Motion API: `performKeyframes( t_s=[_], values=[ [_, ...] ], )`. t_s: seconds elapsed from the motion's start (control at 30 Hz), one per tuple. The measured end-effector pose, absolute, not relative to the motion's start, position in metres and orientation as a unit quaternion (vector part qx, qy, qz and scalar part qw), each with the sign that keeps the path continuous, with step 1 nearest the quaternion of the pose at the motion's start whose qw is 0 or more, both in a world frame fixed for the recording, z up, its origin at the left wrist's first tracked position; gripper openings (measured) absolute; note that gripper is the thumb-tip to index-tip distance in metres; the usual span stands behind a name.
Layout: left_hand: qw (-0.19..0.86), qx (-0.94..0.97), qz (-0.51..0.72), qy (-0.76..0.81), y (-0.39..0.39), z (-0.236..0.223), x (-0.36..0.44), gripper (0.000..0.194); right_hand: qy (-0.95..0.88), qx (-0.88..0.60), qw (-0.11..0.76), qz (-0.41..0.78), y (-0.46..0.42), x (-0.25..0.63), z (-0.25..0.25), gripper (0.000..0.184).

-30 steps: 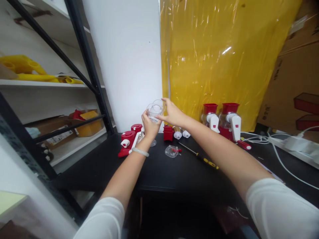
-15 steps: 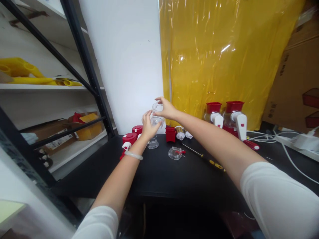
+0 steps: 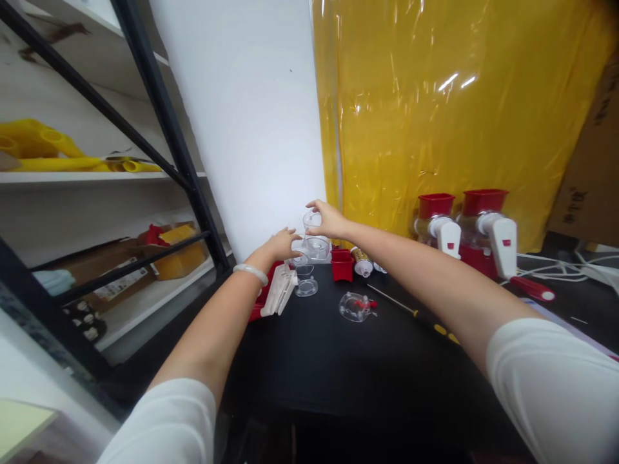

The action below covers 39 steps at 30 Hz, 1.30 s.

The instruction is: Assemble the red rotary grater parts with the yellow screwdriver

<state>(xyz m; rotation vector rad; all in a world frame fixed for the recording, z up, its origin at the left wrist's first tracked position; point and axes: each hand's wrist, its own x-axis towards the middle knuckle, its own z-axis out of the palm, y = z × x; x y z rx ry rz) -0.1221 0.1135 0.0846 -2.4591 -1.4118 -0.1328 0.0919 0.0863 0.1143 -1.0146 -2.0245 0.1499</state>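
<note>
A yellow plastic sheet (image 3: 435, 129) hangs beyond the fingers, and a black tabletop (image 3: 309, 367) spreads beneath them. Two rotary graters (image 3: 505, 241) stand well to the right of the fingertips; a red-and-white grater body (image 3: 280, 290) lies just below the left ones, and a screwdriver (image 3: 394, 299) runs under the right forearm. The right hand (image 3: 331, 221) has thumb and forefinger curved wide around a clear round cup (image 3: 312, 221), raised between the hands, so its support seems to fall to that side alone. The left hand (image 3: 281, 245) is palm-down, fingers spread and apart from that cup (whether they brush the clear parts below, I cannot tell). Another transparent cup (image 3: 318, 247) sits just under the right fingertips. Nearer the viewer than the fingers are a red hopper (image 3: 342, 267), a grater drum (image 3: 360, 261) and a clear cover (image 3: 353, 307).
</note>
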Motion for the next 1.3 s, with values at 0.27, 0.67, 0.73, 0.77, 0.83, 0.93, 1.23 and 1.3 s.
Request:
performKeyframes(
  t_s=[0.27,0.67,0.73,0.77,0.83,0.93,1.23,1.3],
  values=[
    [0.127,-0.854,-0.046,-0.503,0.113,0.087,-0.121,0.05,-0.798,-0.449,0.39,0.094,0.102,0.089,0.094,0.079],
    [0.121,-0.841,-0.047,-0.525,0.11,0.1,-0.121,0.037,-0.784,-0.502,0.342,0.129,0.119,0.08,0.07,0.081],
    [0.114,-0.839,-0.046,-0.531,0.11,0.101,-0.121,0.037,-0.78,-0.505,0.345,0.134,0.122,0.08,0.066,0.081],
    [0.11,-0.837,-0.048,-0.534,0.11,0.102,-0.12,0.037,-0.778,-0.506,0.348,0.136,0.124,0.08,0.064,0.081],
    [0.105,-0.835,-0.05,-0.538,0.109,0.102,-0.12,0.037,-0.773,-0.509,0.352,0.139,0.126,0.079,0.061,0.081],
    [0.102,-0.836,-0.046,-0.537,0.11,0.102,-0.121,0.038,-0.772,-0.514,0.349,0.134,0.128,0.079,0.058,0.079],
    [0.111,-0.84,-0.044,-0.529,0.11,0.104,-0.121,0.042,-0.8,-0.5,0.317,0.097,0.122,0.084,0.065,0.074],
    [0.111,-0.839,-0.048,-0.531,0.107,0.104,-0.12,0.046,-0.81,-0.478,0.331,0.082,0.112,0.092,0.068,0.066]
  ],
)
